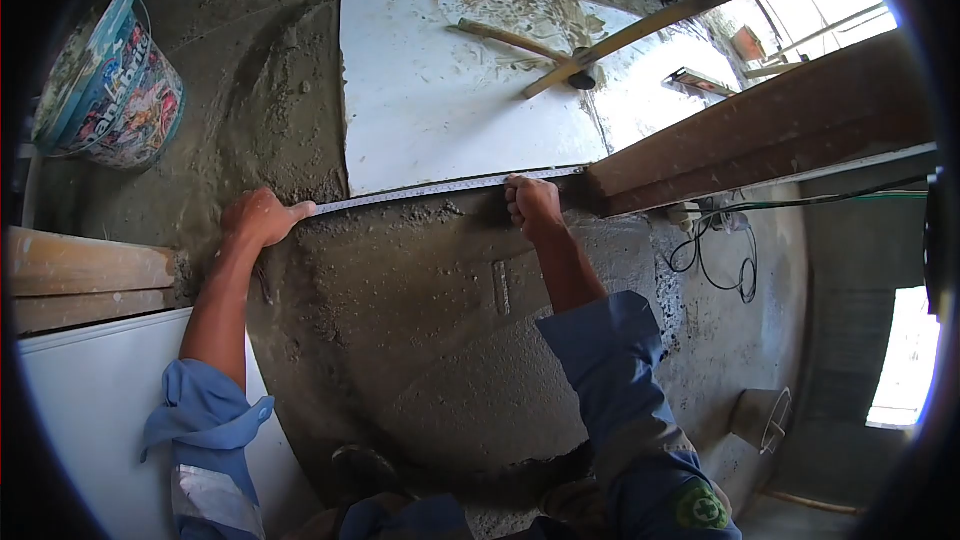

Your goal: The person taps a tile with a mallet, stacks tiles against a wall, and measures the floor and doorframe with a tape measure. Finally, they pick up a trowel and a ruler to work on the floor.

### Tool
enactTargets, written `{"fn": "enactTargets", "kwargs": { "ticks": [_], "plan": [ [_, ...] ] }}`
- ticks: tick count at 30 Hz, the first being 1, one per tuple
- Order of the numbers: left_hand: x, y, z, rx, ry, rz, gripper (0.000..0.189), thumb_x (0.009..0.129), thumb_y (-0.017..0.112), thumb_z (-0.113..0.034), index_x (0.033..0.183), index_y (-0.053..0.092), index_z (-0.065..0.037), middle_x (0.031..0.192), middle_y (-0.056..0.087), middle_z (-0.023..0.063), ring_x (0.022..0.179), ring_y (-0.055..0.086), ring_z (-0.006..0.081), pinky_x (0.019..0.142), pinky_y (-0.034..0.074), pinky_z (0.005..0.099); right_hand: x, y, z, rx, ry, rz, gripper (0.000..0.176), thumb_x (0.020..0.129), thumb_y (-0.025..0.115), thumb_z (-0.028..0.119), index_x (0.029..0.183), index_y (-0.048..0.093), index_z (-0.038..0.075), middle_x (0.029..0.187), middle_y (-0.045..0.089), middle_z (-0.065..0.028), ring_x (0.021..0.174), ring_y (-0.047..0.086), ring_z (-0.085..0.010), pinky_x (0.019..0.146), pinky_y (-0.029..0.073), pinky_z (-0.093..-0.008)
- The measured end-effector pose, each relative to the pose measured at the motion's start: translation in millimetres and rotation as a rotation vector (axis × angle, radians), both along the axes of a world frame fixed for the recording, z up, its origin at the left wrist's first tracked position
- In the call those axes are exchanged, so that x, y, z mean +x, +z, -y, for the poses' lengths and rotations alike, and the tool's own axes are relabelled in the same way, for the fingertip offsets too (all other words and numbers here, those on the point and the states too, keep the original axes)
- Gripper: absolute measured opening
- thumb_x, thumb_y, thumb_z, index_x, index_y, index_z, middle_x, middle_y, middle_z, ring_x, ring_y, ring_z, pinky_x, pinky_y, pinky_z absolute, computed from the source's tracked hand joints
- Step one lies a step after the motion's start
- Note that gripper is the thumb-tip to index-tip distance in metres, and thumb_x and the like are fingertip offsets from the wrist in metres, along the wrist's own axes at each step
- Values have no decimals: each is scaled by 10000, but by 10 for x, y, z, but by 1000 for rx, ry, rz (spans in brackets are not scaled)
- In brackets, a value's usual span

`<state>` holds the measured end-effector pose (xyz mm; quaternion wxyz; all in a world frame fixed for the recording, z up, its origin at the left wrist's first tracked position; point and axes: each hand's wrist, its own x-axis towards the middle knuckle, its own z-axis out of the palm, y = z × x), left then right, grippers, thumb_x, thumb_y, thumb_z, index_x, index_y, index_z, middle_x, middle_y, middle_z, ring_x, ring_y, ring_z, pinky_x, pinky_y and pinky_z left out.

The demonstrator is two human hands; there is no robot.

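Note:
A pale measuring tape stretches along the near edge of a large white tile. At its left end, my left hand is closed with the thumb out against the tape; the tape's case, if held there, is hidden. My right hand has curled fingers pinching the tape near the right wooden door frame, where the tape's far end reaches. A rubber mallet with a wooden handle lies on the mortar-smeared tile. Below the tape, wet grey mortar covers the floor.
A long wooden strip crosses over the mallet. A trowel-like or level-like tool lies at the tile's right. At left are a mortar-stained bucket, another door frame piece and a white panel. Black cable hangs at right.

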<state>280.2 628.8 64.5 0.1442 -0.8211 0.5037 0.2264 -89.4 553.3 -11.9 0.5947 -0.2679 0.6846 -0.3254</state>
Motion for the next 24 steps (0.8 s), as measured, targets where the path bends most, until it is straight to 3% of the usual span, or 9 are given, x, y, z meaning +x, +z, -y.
{"fn": "enactTargets", "kwargs": {
  "ticks": [4,15,24],
  "plan": [
    [-31,35,3,12,0,-5,858,742,620,-699,1128,634,67,1167,626,262,1093,610,387,906,482,459,-4,3,-4,-20,-16,15,172,884,547,134,731,591,68,597,517,-9,426,411,-92,375,282,-267],
    [12,-9,-1,11,2,-14,849,732,618,-718,1088,661,52,1130,644,260,1089,615,389,904,481,463,-38,-46,11,-22,32,-15,202,906,577,198,718,577,123,584,482,37,424,375,-63,369,253,-240],
    [28,-13,-19,32,7,-48,861,744,608,-723,1118,650,52,1171,630,253,1110,609,375,911,480,450,-31,4,31,23,54,-64,178,902,578,183,743,585,103,605,508,23,438,402,-71,377,273,-242]
  ]
}}
